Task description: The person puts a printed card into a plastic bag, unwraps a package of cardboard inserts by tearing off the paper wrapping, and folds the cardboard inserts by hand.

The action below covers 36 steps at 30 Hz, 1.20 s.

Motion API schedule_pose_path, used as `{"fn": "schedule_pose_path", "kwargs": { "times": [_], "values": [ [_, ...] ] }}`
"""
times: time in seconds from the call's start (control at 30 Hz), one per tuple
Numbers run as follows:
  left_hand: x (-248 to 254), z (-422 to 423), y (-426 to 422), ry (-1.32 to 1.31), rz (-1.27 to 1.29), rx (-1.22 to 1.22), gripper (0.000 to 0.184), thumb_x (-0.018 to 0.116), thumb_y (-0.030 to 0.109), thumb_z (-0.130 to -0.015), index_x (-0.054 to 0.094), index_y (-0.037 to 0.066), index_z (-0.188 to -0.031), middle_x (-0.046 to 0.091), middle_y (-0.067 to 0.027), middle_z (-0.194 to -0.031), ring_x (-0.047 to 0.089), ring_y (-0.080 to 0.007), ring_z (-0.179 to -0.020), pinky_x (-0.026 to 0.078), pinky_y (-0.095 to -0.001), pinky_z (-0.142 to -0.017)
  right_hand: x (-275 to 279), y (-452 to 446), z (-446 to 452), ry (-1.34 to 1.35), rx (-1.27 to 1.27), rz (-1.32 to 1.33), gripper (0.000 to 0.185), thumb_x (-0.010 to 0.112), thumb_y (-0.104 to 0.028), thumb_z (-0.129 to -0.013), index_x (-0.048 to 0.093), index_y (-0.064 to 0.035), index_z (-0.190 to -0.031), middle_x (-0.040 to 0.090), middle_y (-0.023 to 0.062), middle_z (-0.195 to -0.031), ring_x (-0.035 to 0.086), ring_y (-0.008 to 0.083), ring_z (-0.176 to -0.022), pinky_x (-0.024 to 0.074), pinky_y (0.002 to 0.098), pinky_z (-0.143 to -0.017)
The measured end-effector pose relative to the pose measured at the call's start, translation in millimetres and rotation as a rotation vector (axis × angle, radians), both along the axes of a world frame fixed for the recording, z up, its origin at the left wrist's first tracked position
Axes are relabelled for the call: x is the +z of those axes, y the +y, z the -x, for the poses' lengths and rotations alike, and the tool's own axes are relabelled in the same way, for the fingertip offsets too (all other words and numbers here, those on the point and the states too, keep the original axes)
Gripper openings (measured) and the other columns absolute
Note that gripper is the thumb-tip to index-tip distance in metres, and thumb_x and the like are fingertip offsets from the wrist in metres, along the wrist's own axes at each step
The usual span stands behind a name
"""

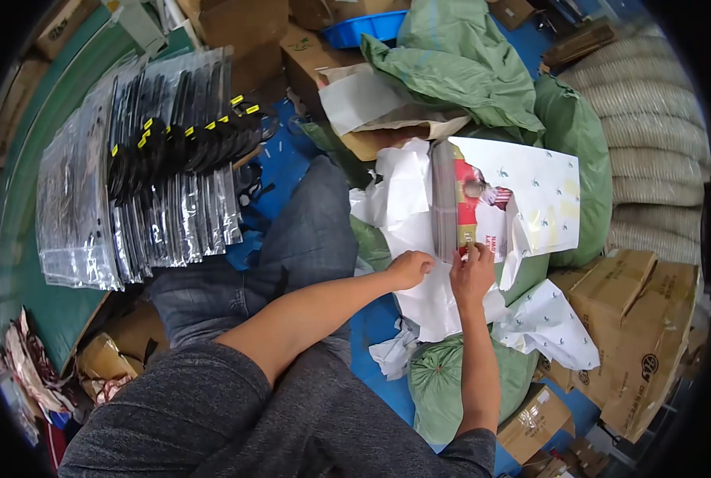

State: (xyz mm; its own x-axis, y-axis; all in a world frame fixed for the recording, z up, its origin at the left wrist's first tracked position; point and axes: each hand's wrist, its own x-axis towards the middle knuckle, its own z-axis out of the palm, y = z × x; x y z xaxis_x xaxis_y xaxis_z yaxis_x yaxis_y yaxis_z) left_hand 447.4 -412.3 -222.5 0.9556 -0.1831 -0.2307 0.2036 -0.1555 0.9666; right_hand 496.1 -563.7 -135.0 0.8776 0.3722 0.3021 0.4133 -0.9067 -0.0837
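A stack of clear plastic-covered flat items (445, 199) with a red and gold printed face lies on white paper (403, 191) over green sacks. My right hand (473, 275) is at the lower end of this stack, its fingers bent together at the edge; what they pinch is too small to make out. Left of it, my left hand (411, 269) is curled closed on the white paper, and anything inside it is hidden. Printed white paper (543, 191) spreads out to the right of the stack.
Many plastic-bagged items with black parts and yellow tags (172, 159) stand on a green table (60, 319) at left. Green woven sacks (467, 64), a blue tray (365, 30), cardboard boxes (638, 334) and a ribbed hose (650, 119) surround the work spot.
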Motion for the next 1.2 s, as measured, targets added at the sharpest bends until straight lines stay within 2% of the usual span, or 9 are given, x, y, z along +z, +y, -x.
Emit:
{"fn": "schedule_pose_path", "kwargs": {
  "times": [0.2,0.37,0.53,0.67,0.87,1.03,1.2],
  "values": [
    [15.2,-14.5,4.6,0.045,0.009,0.029,0.026,0.052,0.003,-0.088,0.071,0.0,-0.106,0.073,-0.0077,-0.087,0.065,-0.0216,-0.068,0.053,-0.0318,-0.069,0.0,-2.3,-0.1,0.008,-0.004,-0.012,0.025,0.073,-0.014,-0.082,0.067,-0.0027,-0.104,0.067,0.0132,-0.108,0.064,0.0299,-0.088,0.0519,0.0391,-0.075],
    [30.7,-36.7,-3.5,0.066,0.146,0.124,0.02,0.055,0.009,-0.087,0.072,0.003,-0.098,0.073,-0.0069,-0.084,0.068,-0.0275,-0.08,0.053,-0.0372,-0.076,2.2,-2.0,-0.1,0.004,0.028,0.031,0.019,0.07,-0.012,-0.085,0.067,-0.0004,-0.1,0.069,0.0169,-0.108,0.066,0.0319,-0.085,0.0528,0.0396,-0.073],
    [40.0,-64.3,-17.0,0.11,0.221,0.199,0.017,0.056,0.008,-0.087,0.071,0.001,-0.093,0.072,-0.008,-0.083,0.068,-0.0237,-0.074,0.054,-0.0342,-0.07,6.7,0.8,0.1,0.064,0.043,0.078,0.015,0.066,-0.009,-0.088,0.066,0.002,-0.099,0.069,0.0203,-0.108,0.067,0.0349,-0.084,0.0534,0.041,-0.07],
    [45.1,-76.5,-26.3,0.446,0.489,0.419,0.017,0.054,0.007,-0.091,0.069,0.0,-0.089,0.07,-0.0098,-0.078,0.067,-0.0205,-0.065,0.053,-0.0318,-0.062,-0.2,-1.4,0.4,0.037,0.038,0.11,0.013,0.062,-0.006,-0.091,0.064,0.0036,-0.1,0.068,0.0213,-0.108,0.067,0.036,-0.082,0.0537,0.0415,-0.069],
    [46.9,-87.5,-27.0,0.475,0.507,0.374,0.02,0.054,0.01,-0.095,0.069,-0.002,-0.089,0.069,-0.0112,-0.076,0.066,-0.0184,-0.06,0.053,-0.0309,-0.057,0.4,-4.2,-1.2,0.0,0.083,0.085,0.015,0.06,-0.006,-0.092,0.063,0.0036,-0.102,0.068,0.0207,-0.108,0.067,0.0359,-0.081,0.0534,0.0411,-0.068],
    [59.3,-100.1,-23.0,0.54,0.559,0.373,0.023,0.056,0.015,-0.097,0.069,-0.004,-0.091,0.068,-0.012,-0.075,0.066,-0.0207,-0.059,0.055,-0.0318,-0.058,4.1,-8.0,-0.7,0.005,0.079,0.09,0.015,0.06,-0.006,-0.092,0.062,0.003,-0.104,0.068,0.0196,-0.108,0.067,0.0353,-0.08,0.0532,0.0408,-0.067],
    [63.5,-132.0,-23.6,0.539,0.391,0.366,0.025,0.057,0.015,-0.098,0.066,-0.007,-0.102,0.068,-0.0156,-0.085,0.068,-0.0217,-0.069,0.06,-0.0319,-0.061,11.7,-18.6,-3.9,0.033,0.09,0.091,0.013,0.058,-0.006,-0.093,0.061,0.0024,-0.103,0.064,0.0188,-0.106,0.065,0.0346,-0.078,0.0526,0.0401,-0.065]
  ]
}}
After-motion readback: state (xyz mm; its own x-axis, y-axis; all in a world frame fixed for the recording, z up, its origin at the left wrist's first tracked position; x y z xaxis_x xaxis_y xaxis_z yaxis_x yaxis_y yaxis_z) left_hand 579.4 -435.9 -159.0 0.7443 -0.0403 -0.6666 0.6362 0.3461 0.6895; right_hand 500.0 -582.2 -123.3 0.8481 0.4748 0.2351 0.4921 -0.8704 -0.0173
